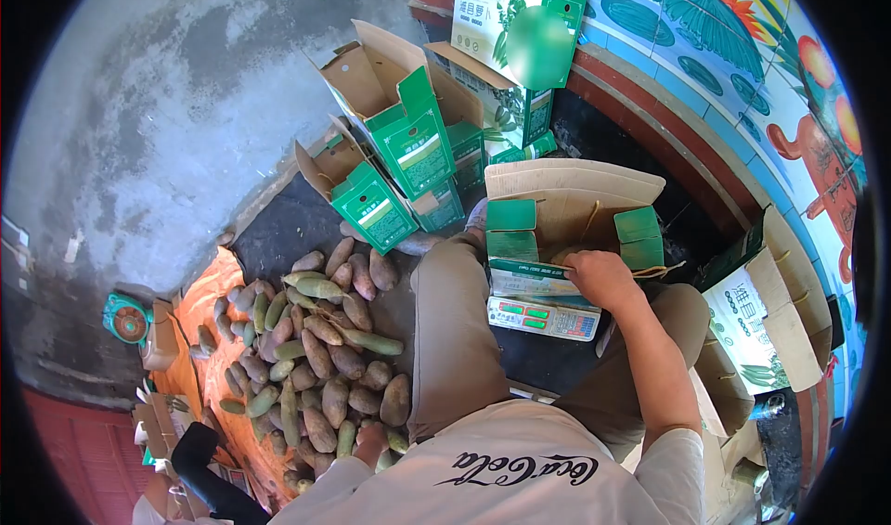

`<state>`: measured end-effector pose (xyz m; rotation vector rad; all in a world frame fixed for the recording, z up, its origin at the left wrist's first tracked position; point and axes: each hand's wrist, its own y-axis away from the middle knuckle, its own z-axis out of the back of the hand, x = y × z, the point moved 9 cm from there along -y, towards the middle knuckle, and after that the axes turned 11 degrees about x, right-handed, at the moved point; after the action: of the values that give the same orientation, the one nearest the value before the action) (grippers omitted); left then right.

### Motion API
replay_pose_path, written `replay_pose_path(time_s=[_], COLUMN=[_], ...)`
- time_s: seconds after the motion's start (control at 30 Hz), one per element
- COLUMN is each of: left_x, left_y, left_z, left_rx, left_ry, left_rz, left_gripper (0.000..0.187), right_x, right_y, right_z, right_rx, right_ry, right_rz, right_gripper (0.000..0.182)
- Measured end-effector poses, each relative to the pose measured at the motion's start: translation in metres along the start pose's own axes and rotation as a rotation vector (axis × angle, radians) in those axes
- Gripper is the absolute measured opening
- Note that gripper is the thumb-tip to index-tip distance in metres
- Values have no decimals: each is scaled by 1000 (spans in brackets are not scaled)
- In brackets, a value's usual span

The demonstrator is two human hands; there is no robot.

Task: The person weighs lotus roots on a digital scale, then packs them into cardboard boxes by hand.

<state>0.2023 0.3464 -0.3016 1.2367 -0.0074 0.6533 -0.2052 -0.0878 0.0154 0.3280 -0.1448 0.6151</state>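
Note:
My right hand (599, 276) has its fingers curled over the front flap of an open cardboard box (575, 205) with green flaps. That box sits between my knees, right behind the lit display panel of a digital scale (543, 319). My left hand (371, 440) is low at my side, at the near edge of a heap of radishes (320, 358), some green and many coated in brown soil. Its fingers are mostly hidden among the radishes and by my sleeve.
Open green-and-white cartons (408, 144) stand ahead, with a printed radish carton (501, 51) behind them. Another open carton (752, 321) is at my right. An orange sheet (200, 321) lies under the heap's left side. A person's dark sleeve (209, 479) shows at lower left.

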Motion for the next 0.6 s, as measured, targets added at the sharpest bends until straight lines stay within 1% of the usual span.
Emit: replay_pose_path(time_s=[0.07, 0.17, 0.27, 0.37, 0.47, 0.57, 0.6], left_x=[-5, 1, 0, -4, -9, -12, -12], left_y=[13, -36, -37, -26, -13, -9, -2], left_z=[10, -21, -32, -30, -15, 14, 29], left_rx=[106, 151, 243, 312, 316, 216, 226], left_ry=[-68, -101, -153, -192, -197, -153, -109], left_rz=[18, -36, -37, -39, -49, -100, -98], left_gripper=[61, 74, 74, 73, 73, 77, 77], right_x=[0, -1, -2, -1, -1, -3, -3], right_y=[-1, -1, -2, -3, -3, -2, -3], right_z=[0, -1, -3, -4, -5, -8, -9], right_rx=[2, 6, 11, 14, 19, 21, 25], right_ry=[-3, -2, 5, 7, 12, 20, 23], right_rz=[2, 2, 4, 15, 22, 24, 22], right_gripper=[18, 18, 19, 19, 19, 18, 18])
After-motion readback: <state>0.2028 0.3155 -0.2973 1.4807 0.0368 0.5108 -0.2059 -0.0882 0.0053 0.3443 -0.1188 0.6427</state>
